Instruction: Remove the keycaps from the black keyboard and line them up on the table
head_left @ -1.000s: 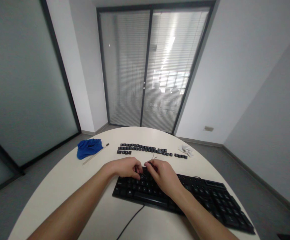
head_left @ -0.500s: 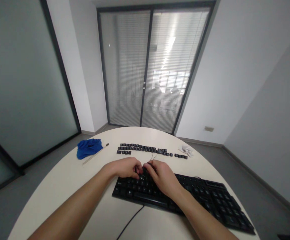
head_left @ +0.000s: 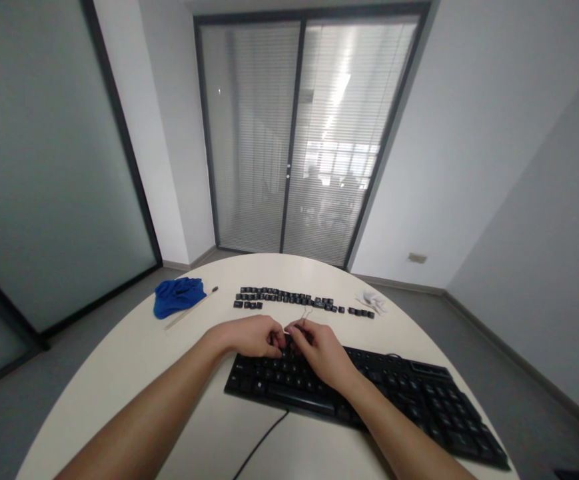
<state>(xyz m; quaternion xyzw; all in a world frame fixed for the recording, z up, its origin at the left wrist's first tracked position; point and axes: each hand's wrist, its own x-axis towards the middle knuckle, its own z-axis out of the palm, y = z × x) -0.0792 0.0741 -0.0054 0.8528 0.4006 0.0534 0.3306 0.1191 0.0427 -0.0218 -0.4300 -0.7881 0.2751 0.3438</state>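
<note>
Facing a glass door (head_left: 249, 133) with blinds, beyond a pale round table (head_left: 94, 400). Working over a black keyboard (head_left: 296, 393), lying aslant on the near part of the table and trailing a cable (head_left: 262, 441) toward the wearer. Curling the left hand (head_left: 256, 335) at the keyboard's far edge, not showing clearly whether pinching anything. Bending the right hand (head_left: 322, 347) just beside it, pressing thumb and forefinger together, apparently pinching a thin wire (head_left: 308, 312) and pointing its looped end away. Seeing a crumpled blue cloth (head_left: 176, 298) at the table's left, a white bundle (head_left: 372, 301) at the far right, a thin stick (head_left: 192, 310) beside the cloth, and loose black keys (head_left: 273, 291) lining up in rows beyond the hands.
</note>
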